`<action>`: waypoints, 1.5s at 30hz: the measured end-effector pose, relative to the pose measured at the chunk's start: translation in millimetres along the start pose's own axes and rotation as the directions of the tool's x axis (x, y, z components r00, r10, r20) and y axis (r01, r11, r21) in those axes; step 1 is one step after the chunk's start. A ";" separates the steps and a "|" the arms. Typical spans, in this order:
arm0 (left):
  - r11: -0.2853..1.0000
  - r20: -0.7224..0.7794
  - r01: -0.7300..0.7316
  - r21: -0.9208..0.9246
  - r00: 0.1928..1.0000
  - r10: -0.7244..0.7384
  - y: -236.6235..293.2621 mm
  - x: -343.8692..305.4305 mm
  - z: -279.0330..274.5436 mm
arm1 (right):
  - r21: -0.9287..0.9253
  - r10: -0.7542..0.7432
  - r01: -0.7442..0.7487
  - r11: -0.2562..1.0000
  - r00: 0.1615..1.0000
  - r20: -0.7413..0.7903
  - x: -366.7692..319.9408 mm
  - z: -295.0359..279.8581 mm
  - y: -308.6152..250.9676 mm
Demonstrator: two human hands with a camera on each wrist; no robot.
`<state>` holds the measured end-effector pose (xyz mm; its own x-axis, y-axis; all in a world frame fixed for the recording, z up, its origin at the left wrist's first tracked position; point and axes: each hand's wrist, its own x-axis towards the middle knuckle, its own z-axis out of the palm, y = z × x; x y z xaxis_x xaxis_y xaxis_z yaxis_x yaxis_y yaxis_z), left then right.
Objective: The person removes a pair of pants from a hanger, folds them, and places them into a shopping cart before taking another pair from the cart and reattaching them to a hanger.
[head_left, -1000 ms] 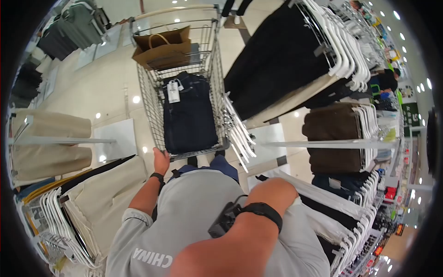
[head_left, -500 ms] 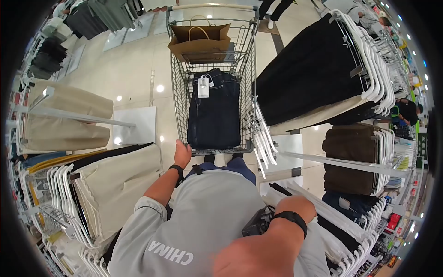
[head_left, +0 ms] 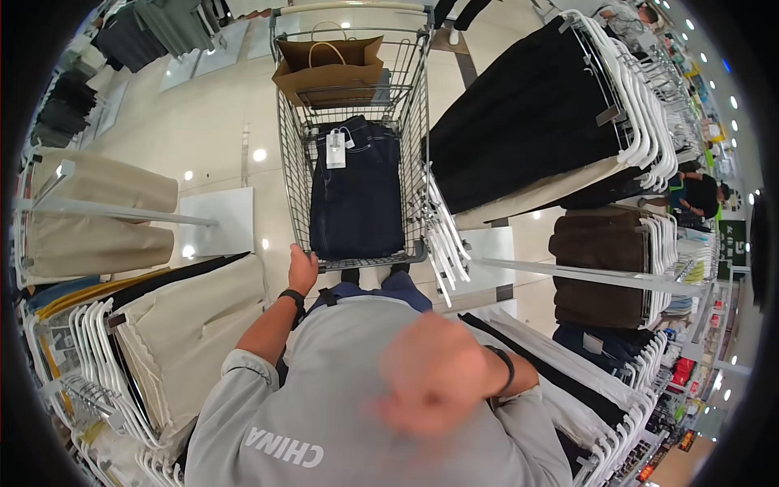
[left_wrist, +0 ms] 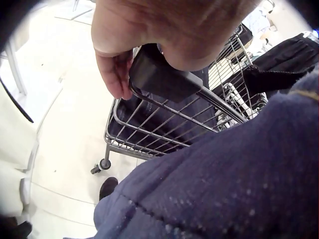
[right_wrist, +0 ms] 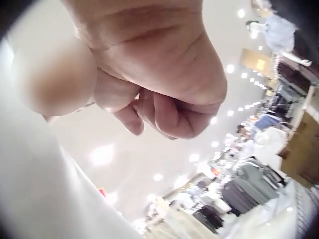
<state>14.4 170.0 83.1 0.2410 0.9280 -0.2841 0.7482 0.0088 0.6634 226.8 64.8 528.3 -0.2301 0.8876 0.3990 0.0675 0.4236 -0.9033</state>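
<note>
My left hand (head_left: 303,270) grips the near left corner of a metal shopping cart (head_left: 357,10). In the left wrist view its thumb and fingers wrap around the cart's black corner piece (left_wrist: 159,77). Folded dark blue jeans (head_left: 357,203) with a white tag (head_left: 335,151) lie in the basket. Behind them stands a brown paper bag (head_left: 329,79) with loop handles. My right hand (head_left: 434,373) is raised in front of my chest, blurred in the head view. The right wrist view shows its fingers (right_wrist: 172,117) curled toward the palm, with nothing visible in them.
Racks flank the cart closely. Black trousers (head_left: 519,122) and brown trousers (head_left: 599,264) hang at right, cream trousers (head_left: 195,333) at left. White hangers (head_left: 444,235) stick out beside the cart's right side. A person in black (head_left: 699,195) is farther off at right.
My right hand has swung up and inward in front of my chest. My left hand keeps its grip on the cart corner; the view shifted right, then slightly back.
</note>
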 end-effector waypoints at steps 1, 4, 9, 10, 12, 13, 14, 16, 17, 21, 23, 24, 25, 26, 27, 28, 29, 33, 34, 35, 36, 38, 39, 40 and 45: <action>1.000 0.003 0.001 -0.005 1.000 -0.001 0.3 -0.3 0.0 | -0.043 0.150 -0.152 0.988 0.988 -0.043 -8.6 -0.9 18.0; 1.000 0.019 -0.004 -0.020 1.000 0.005 0.1 -0.2 -2.1 | -0.027 0.536 -0.573 0.819 0.781 -0.320 -58.7 5.5 82.1; 0.999 0.009 -0.034 -0.001 0.999 0.034 0.1 0.3 1.1 | -0.031 0.575 -0.825 0.565 0.420 -0.703 -200.1 -9.3 187.2; 0.999 0.002 -0.046 0.015 0.999 0.046 -3.0 0.5 0.4 | -0.011 0.584 -0.867 0.498 0.345 -0.735 -228.3 -9.3 199.6; 0.999 0.006 -0.046 0.002 0.999 0.046 0.0 -0.8 -2.7 | 0.065 0.592 -0.917 0.392 0.198 -0.781 -293.8 -2.5 231.9; 0.998 0.010 -0.059 -0.007 0.998 0.059 -0.6 -1.0 -4.2 | 0.118 0.591 -0.929 0.351 0.122 -0.797 -325.9 5.9 245.8; 0.998 0.011 -0.068 -0.002 0.998 0.068 -2.4 0.5 -6.7 | 0.232 0.624 -0.919 0.319 0.019 -0.781 -344.3 16.7 249.7; 0.998 0.059 -0.069 -0.011 0.996 0.070 -2.3 0.9 -7.1 | 0.411 0.686 -0.880 0.239 -0.146 -0.713 -378.3 40.1 248.8; 0.997 0.069 -0.080 -0.013 0.994 0.081 -1.7 0.8 -6.4 | 0.474 0.717 -0.859 0.195 -0.205 -0.667 -396.9 52.7 246.9; 0.995 0.056 -0.100 0.005 0.993 0.100 -5.9 2.4 -4.8 | 0.440 0.671 -0.884 0.160 -0.229 -0.705 -477.7 113.1 241.4; 0.993 0.048 -0.112 0.024 0.993 0.111 -7.2 2.1 -4.6 | 0.428 0.639 -0.899 0.092 -0.276 -0.718 -485.8 125.5 235.0; 0.992 0.042 -0.122 0.019 0.992 0.121 -12.8 4.1 -1.0 | 0.339 0.577 -0.936 0.092 -0.227 -0.785 -483.9 130.5 229.0; 0.992 0.048 -0.124 0.016 0.991 0.123 -9.0 2.5 -3.1 | 0.247 0.513 -0.965 0.084 -0.171 -0.841 -479.7 135.0 220.5; 0.995 0.064 -0.098 0.014 0.993 0.097 -5.4 1.8 -6.6 | 0.239 0.515 -0.965 0.105 -0.153 -0.844 -475.0 132.7 215.9; 0.997 0.077 -0.074 0.013 0.994 0.073 -1.3 1.6 -9.0 | 0.240 0.511 -0.965 0.104 -0.155 -0.845 -477.1 130.6 219.1; 0.994 0.051 -0.106 0.022 0.993 0.105 -4.4 1.8 -6.3 | 0.211 0.498 -0.964 0.160 -0.106 -0.861 -477.8 126.3 225.2; 0.994 0.048 -0.112 0.019 0.993 0.111 -2.9 1.7 -6.3 | 0.179 0.481 -0.960 0.217 -0.055 -0.875 -478.4 120.9 231.2; 0.997 0.042 -0.075 -0.003 0.996 0.075 -1.5 1.3 -4.5 | 0.055 0.442 -0.963 0.263 0.070 -0.894 -437.2 76.3 239.4; 0.995 0.027 -0.096 -0.001 0.995 0.096 -5.6 3.4 -1.9 | 0.057 0.456 -0.957 0.283 0.082 -0.886 -424.2 63.1 239.9; 0.995 0.009 -0.100 -0.001 0.995 0.100 -7.9 7.1 1.8 | 0.048 0.453 -0.953 0.298 0.097 -0.886 -408.2 48.8 243.5; 0.996 -0.005 -0.093 0.012 0.996 0.093 -12.9 8.7 7.5 | -0.017 0.417 -0.938 0.347 0.170 -0.893 -395.5 36.9 247.9; 0.996 -0.018 -0.079 0.032 0.997 0.079 -16.9 6.2 6.2 | -0.075 0.386 -0.917 0.391 0.238 -0.891 -369.3 18.2 248.0; 0.998 0.010 -0.060 0.009 0.998 0.060 -14.9 8.2 4.5 | -0.056 0.428 -0.901 0.429 0.258 -0.866 -352.2 5.8 246.4; 0.999 0.037 -0.041 -0.016 0.998 0.041 -14.3 8.8 3.8 | -0.038 0.466 -0.884 0.466 0.281 -0.839 -341.9 -3.0 245.9; 0.988 -0.054 0.094 -0.123 0.993 -0.101 -16.0 -7.8 -6.3 | 0.012 0.473 -0.843 0.537 0.289 -0.832 -318.6 -35.2 255.4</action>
<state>-3.3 164.9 79.0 0.1300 0.9412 -0.3119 0.6861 0.1417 0.7136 351.5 -103.4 176.0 0.7733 0.6077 -0.1811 0.2183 -0.5233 -0.8237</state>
